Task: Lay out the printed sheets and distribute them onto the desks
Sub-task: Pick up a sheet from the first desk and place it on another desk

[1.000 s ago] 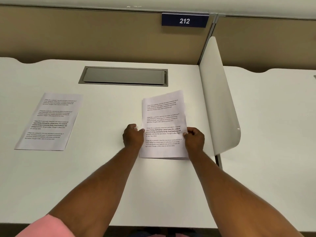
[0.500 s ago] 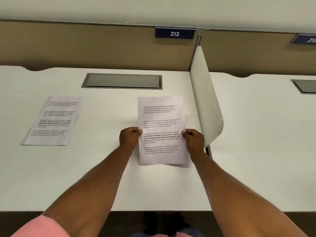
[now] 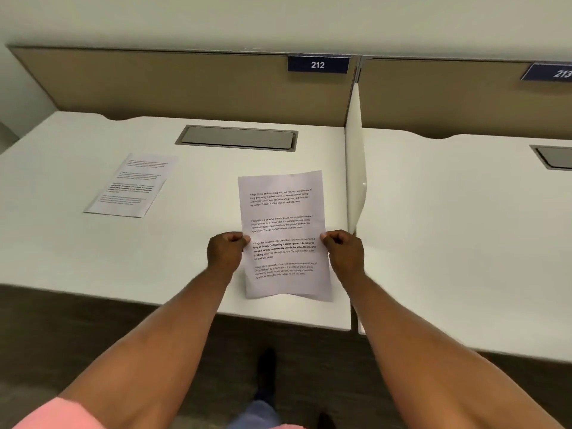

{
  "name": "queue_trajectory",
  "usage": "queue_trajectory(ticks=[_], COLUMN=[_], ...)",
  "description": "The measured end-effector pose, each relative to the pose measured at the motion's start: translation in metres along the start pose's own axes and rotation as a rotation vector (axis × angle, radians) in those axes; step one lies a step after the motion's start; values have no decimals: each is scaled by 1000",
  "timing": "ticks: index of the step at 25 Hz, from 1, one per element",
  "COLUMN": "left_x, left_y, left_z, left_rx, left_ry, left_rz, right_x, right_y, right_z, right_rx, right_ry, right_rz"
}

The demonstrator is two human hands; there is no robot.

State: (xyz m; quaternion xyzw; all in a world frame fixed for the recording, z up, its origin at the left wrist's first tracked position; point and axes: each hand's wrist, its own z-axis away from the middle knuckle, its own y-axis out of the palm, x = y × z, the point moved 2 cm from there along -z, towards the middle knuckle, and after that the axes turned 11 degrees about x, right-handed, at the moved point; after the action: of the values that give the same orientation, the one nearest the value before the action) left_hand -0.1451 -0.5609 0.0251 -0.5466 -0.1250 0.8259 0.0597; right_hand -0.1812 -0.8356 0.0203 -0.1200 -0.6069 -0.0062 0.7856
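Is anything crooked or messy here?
Nothing is spilled or torn. The lying sheet on the desk looks slanted, maybe just from the wide lens. The held paper is wavy along its bottom edge.

Bright, soft, even light leaves only faint shadows on the white desk (image 3: pixel 93 258). Wide-angle distortion bends lines near the edges. The far sheet (image 3: pixel 130 185) is blurred; print on the near sheet (image 3: pixel 284 233) is legible.

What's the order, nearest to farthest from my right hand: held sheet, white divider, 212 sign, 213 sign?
1. held sheet, pinched by the right hand
2. white divider, just beside it
3. 212 sign, back panel
4. 213 sign, far right
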Motion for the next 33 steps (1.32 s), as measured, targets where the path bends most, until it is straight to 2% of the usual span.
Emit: queue_trajectory(ticks=[7,13,19,26,33], left_x=[0,-14,-9,-27,-57], left_y=[20,61,110,204,357], left_z=[90,132,171,213,232], left_rx=[-6,113,236,318,344], left_ry=[37,109,134,173,182], left_rz=[-13,-5,8,-9,-58], right_x=[-12,-18,-38,-57,-89], right_y=[-57,-111,-162,-264,-412], right_z=[73,119,173,206,187], right_rx=[-18,-113,-210,-333,-383], right_ry=[-39,-9,27,45,25], right_rz=[11,-57,-2,-36,-24])
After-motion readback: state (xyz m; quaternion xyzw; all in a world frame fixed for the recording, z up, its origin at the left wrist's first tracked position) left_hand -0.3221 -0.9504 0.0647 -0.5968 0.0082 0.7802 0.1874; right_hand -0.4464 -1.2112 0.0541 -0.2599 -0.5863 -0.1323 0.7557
